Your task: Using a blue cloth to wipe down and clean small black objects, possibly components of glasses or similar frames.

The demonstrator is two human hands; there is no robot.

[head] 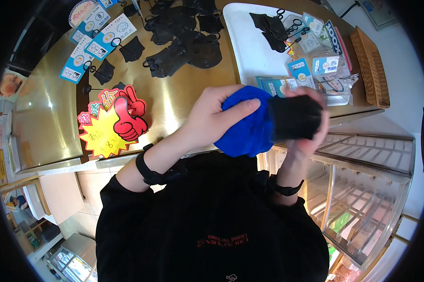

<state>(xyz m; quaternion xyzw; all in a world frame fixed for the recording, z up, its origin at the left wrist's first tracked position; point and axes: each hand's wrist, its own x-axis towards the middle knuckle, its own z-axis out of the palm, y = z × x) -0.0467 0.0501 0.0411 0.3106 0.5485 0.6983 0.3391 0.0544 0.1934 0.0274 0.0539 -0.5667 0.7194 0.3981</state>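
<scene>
In front of my chest, my left hand (208,116) grips a bunched blue cloth (249,135), with the thumb lying across its top. My right hand (323,123) is curled around the far side of a dark black piece (296,118), which is blurred. This piece meets the right edge of the cloth; its exact kind is unclear, though its colour matches the black bases on the counter. Beyond my hands, several black sign-holder bases (203,51) with coiled wire clips lie grouped on the brass-coloured metal counter (194,84).
Blue and white price cards (110,35) stand in clips at the left, behind a yellow starburst sign (103,137) with a red thumbs-up. A white tray (245,46) holds more bases, clips and plastic-sleeved cards (300,72). Right of it sits a wicker basket (370,67), above a glass-fronted case (356,208).
</scene>
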